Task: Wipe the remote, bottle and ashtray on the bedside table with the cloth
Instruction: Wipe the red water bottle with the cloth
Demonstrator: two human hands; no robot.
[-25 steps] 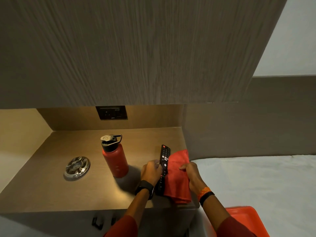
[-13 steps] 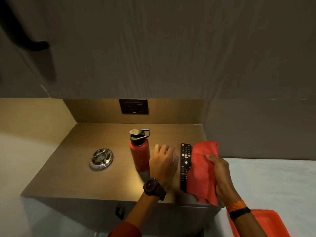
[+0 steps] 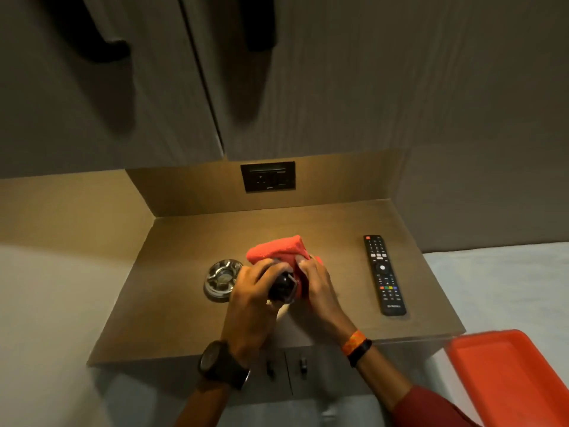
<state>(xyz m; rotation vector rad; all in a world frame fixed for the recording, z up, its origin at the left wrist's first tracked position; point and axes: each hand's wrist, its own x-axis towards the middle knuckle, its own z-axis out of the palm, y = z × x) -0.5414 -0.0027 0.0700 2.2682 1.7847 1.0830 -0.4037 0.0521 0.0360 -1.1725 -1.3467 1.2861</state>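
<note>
The worktop (image 3: 191, 315) is a brown wood-grain bedside surface set into a niche, with matching panels rising behind it and on the left. A warm light falls on its middle. A dark socket plate (image 3: 268, 176) sits in the back panel. Above the niche hang two grey-brown cupboard doors (image 3: 338, 75) with dark handles (image 3: 258, 23), one on each door. Below the front edge are two drawer fronts with small dark knobs (image 3: 270, 368). To the right lies a pale bed (image 3: 498, 291), and an orange tray (image 3: 520, 380) rests on it near the worktop's front corner.

Over the middle of the worktop both hands are together around the bottle (image 3: 281, 288). The left hand (image 3: 255, 300) is closed on the dark cap end, which points toward the camera. The right hand (image 3: 317, 288) presses the orange-red cloth (image 3: 277, 249) against the bottle's body, so most of the body is hidden under fabric and fingers. Whether the bottle touches the worktop cannot be told.

The round metal ashtray (image 3: 222, 280) stands just left of the left hand, on the worktop. The black remote (image 3: 384, 274) lies flat, buttons up, well to the right of the hands, its length running from back to front. A dark watch (image 3: 220, 363) is on the left wrist, and an orange band (image 3: 354, 342) with a black one beside it on the right.
</note>
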